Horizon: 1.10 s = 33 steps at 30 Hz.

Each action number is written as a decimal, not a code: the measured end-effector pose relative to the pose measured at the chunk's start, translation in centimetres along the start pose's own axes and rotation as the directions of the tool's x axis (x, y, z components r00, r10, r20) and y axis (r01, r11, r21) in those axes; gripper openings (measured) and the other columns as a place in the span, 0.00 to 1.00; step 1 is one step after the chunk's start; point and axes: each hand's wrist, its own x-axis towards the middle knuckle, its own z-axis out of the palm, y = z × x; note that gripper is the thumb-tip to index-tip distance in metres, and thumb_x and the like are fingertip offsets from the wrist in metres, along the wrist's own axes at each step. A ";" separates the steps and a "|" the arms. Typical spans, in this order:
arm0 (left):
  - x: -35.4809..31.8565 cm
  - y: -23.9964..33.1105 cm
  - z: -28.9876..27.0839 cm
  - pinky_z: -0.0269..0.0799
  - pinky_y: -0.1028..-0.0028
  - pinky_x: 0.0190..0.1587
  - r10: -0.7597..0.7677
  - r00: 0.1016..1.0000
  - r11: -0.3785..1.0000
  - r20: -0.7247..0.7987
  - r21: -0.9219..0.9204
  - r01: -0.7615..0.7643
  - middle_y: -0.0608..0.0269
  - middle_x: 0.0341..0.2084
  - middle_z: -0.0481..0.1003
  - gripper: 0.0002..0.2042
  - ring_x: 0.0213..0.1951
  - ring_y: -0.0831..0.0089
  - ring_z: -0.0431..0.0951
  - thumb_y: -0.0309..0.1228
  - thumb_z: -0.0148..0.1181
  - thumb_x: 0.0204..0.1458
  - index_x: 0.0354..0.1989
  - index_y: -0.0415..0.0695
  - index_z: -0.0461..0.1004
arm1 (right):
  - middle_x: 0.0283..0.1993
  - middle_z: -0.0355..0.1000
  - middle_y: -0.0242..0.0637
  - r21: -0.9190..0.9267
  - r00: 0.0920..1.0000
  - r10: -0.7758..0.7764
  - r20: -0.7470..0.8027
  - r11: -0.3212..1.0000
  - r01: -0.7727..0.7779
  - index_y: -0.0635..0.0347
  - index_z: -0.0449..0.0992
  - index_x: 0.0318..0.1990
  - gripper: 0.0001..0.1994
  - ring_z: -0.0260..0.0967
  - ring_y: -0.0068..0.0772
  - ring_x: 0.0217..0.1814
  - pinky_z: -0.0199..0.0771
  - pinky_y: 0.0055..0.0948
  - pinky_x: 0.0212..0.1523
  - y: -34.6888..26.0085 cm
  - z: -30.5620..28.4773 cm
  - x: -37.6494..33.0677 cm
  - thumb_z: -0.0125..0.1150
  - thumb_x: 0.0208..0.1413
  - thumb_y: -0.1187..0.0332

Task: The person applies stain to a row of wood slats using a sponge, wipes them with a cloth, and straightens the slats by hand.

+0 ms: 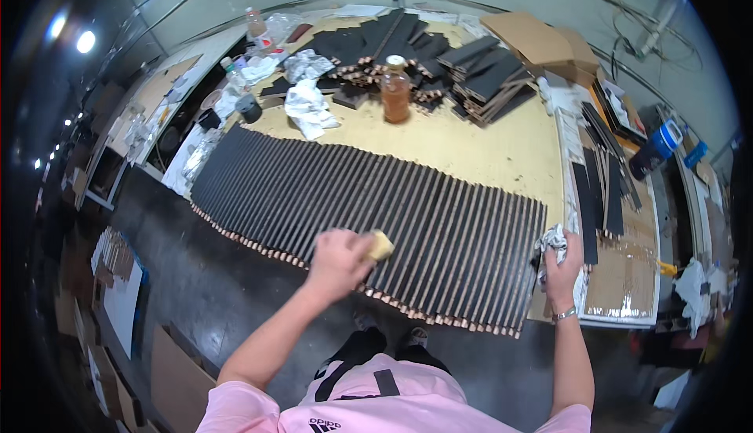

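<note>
A long row of dark strips [329,190] lies side by side across the table, with pale lines between them and light brown ends along the near edge. My left hand [340,262] is over the near middle of the row, closed around a yellow sponge [381,245]; the hand is slightly blurred. At the row's right end, my right hand [563,268] grips a crumpled white cloth or paper [552,241] marked with dark smudges. Whether the sponge presses on the strips is hard to tell.
Behind the row stand a capped glass jar of amber liquid [395,92] and crumpled white paper [311,110]. Dark boards [490,80] are heaped at the back. A dark cup [249,108] sits at the left, a blue jug [657,151] on the right-hand table.
</note>
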 end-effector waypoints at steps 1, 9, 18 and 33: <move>-0.6 -0.3 0.4 0.65 0.56 0.50 0.128 0.992 0.992 0.009 -0.010 -0.127 0.62 0.37 0.74 0.21 0.44 0.59 0.75 0.33 0.71 0.46 0.51 0.53 0.78 | 0.45 0.68 0.51 -0.024 0.998 -0.049 0.030 0.998 0.050 0.72 0.71 0.53 0.20 0.68 0.52 0.48 0.68 0.46 0.54 -1.4 0.9 0.3 0.60 0.52 0.74; -1.7 -14.7 -3.1 0.64 0.55 0.47 -0.300 0.931 0.934 -0.206 0.135 0.331 0.61 0.36 0.73 0.19 0.44 0.56 0.73 0.32 0.68 0.48 0.51 0.50 0.78 | 0.48 0.69 0.51 -0.168 0.930 -0.302 0.212 0.926 0.339 0.67 0.73 0.53 0.23 0.67 0.56 0.52 0.67 0.50 0.56 -10.7 11.2 0.7 0.67 0.48 0.69; -7.2 -34.2 -10.8 0.64 0.57 0.52 -0.304 0.910 0.933 -0.283 0.107 0.345 0.63 0.36 0.74 0.19 0.45 0.59 0.74 0.30 0.70 0.47 0.50 0.52 0.81 | 0.58 0.69 0.49 -0.543 0.930 -0.300 0.212 0.755 0.367 0.64 0.74 0.57 0.29 0.60 0.56 0.66 0.52 0.60 0.70 -22.7 23.7 1.0 0.71 0.49 0.60; -21.1 -47.7 -18.7 0.79 0.59 0.51 -0.473 0.791 -0.744 0.389 -0.657 -0.122 0.55 0.46 0.81 0.14 0.46 0.64 0.82 0.34 0.47 0.72 0.55 0.41 0.75 | 0.58 0.77 0.37 0.450 0.322 -0.445 0.836 0.218 -0.866 0.66 0.73 0.65 0.24 0.73 0.29 0.59 0.70 0.29 0.60 -58.5 59.3 -9.0 0.65 0.64 0.67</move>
